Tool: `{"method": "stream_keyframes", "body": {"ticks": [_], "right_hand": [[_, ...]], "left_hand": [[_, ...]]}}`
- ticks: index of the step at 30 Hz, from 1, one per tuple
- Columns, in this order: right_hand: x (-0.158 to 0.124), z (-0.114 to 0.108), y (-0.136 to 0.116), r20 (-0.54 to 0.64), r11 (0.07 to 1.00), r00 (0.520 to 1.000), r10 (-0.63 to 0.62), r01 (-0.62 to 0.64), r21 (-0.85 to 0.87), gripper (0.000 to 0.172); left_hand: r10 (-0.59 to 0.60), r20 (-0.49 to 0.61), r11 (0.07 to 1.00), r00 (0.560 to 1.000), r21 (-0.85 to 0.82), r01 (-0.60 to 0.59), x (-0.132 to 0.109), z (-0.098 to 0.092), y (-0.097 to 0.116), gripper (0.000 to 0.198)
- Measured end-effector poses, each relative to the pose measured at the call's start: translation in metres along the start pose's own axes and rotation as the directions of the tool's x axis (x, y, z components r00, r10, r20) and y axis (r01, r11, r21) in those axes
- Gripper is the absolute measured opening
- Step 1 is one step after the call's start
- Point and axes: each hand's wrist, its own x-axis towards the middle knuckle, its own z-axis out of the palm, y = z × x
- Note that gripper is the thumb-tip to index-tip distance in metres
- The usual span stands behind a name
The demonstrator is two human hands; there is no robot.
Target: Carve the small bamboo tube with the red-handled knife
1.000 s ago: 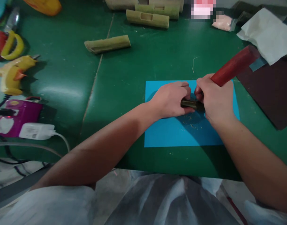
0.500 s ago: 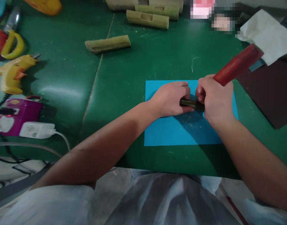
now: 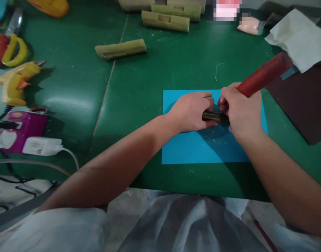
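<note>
My left hand (image 3: 193, 110) is closed around a short dark bamboo piece (image 3: 215, 117), pressed down over a bright blue sheet (image 3: 186, 150). A tool with a thick red handle (image 3: 265, 74) is gripped in my right hand (image 3: 245, 113), its handle slanting up to the right. The tool's working end is hidden behind my fingers, so its kind does not show. My right fingers are bent close against the right end of the bamboo. Fine shavings (image 3: 218, 141) lie on the blue sheet below my hands.
Notched bamboo tubes (image 3: 165, 21) lie at the back, with a cut bamboo piece (image 3: 121, 49) nearer. Scissors (image 3: 15, 49), a yellow glue gun (image 3: 16, 84) and a purple power block (image 3: 26, 131) line the left. A dark brown sheet (image 3: 304, 105) and white tissue (image 3: 299, 40) are at right.
The red handle has dipped slightly at its far end as my right hand shifts a little. My left hand keeps its hold on the bamboo piece.
</note>
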Motion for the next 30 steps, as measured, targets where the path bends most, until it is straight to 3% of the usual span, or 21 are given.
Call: {"method": "stream_keyframes", "body": {"ticks": [10,17,22,30], "right_hand": [[-0.001,-0.001,0.002,0.012,0.998,1.000,-0.005,0.006,-0.066,0.036],[-0.001,0.001,0.001,0.039,0.993,0.998,-0.040,0.044,-0.106,0.043],[-0.001,0.000,0.001,0.054,1.000,0.999,0.003,-0.004,0.017,0.049],[0.003,-0.002,0.004,0.014,1.000,0.999,-0.029,0.029,-0.006,0.035]], "left_hand": [[0.022,-0.041,1.000,0.999,-0.014,-0.023,-0.001,0.004,-0.003,0.025],[0.093,-0.089,0.984,0.992,-0.142,-0.105,-0.001,0.010,-0.011,0.020],[0.050,-0.052,0.995,0.997,-0.087,-0.054,0.000,0.007,-0.007,0.023],[0.022,-0.036,0.998,0.999,-0.057,-0.025,-0.002,0.002,-0.004,0.023]]}}
